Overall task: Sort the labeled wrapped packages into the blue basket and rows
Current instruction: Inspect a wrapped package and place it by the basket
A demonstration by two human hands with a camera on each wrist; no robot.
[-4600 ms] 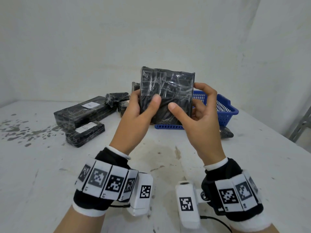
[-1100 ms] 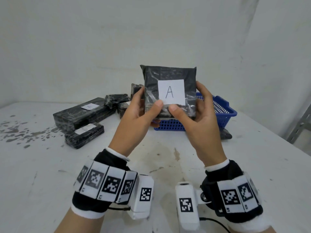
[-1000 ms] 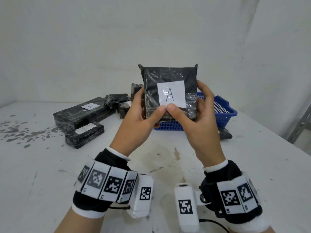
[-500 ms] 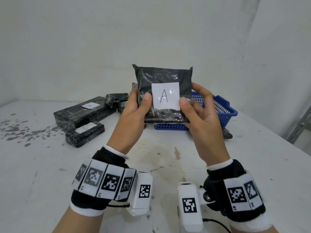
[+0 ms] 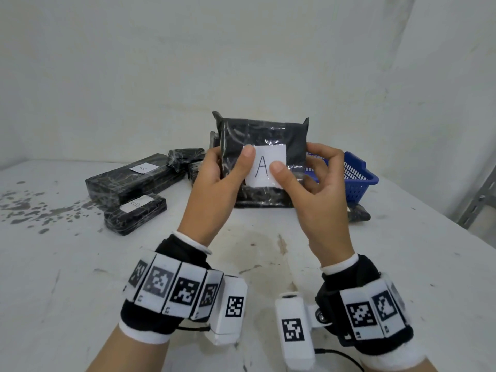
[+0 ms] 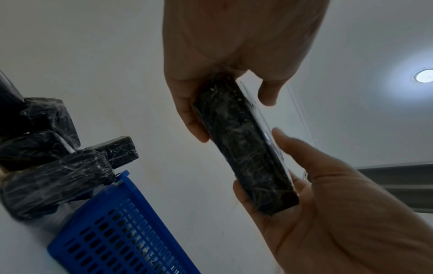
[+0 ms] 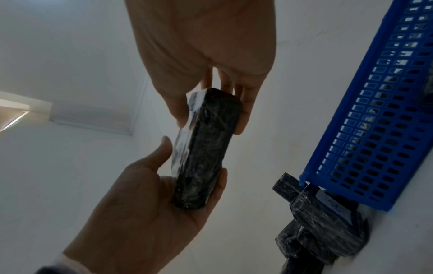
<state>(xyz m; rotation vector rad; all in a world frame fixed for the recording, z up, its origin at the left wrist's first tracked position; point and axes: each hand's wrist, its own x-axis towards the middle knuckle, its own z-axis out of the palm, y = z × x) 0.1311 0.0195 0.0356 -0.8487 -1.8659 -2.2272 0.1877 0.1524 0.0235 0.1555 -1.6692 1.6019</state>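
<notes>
A black plastic-wrapped package (image 5: 263, 132) with a white label marked A (image 5: 264, 167) is held upright above the table, label toward me. My left hand (image 5: 216, 182) grips its left edge, thumb on the label's left side. My right hand (image 5: 304, 189) grips the right edge, thumb on the label's lower right. In the left wrist view the package (image 6: 243, 157) shows edge-on between left hand (image 6: 229, 46) and right hand (image 6: 339, 204). The right wrist view shows the same package (image 7: 203, 152) between right hand (image 7: 206, 46) and left hand (image 7: 145, 204). The blue basket (image 5: 357, 181) stands behind it.
On the white table (image 5: 80, 277), a long black package labelled A (image 5: 128, 181) lies at the back left, with a smaller labelled one (image 5: 134, 213) in front of it. More small packages (image 5: 185, 159) sit behind. Another package (image 5: 358, 214) lies by the basket's near right corner.
The package was turned so its A label faces me. In the last half second it sank a little, and both thumbs slid inward onto the label.
</notes>
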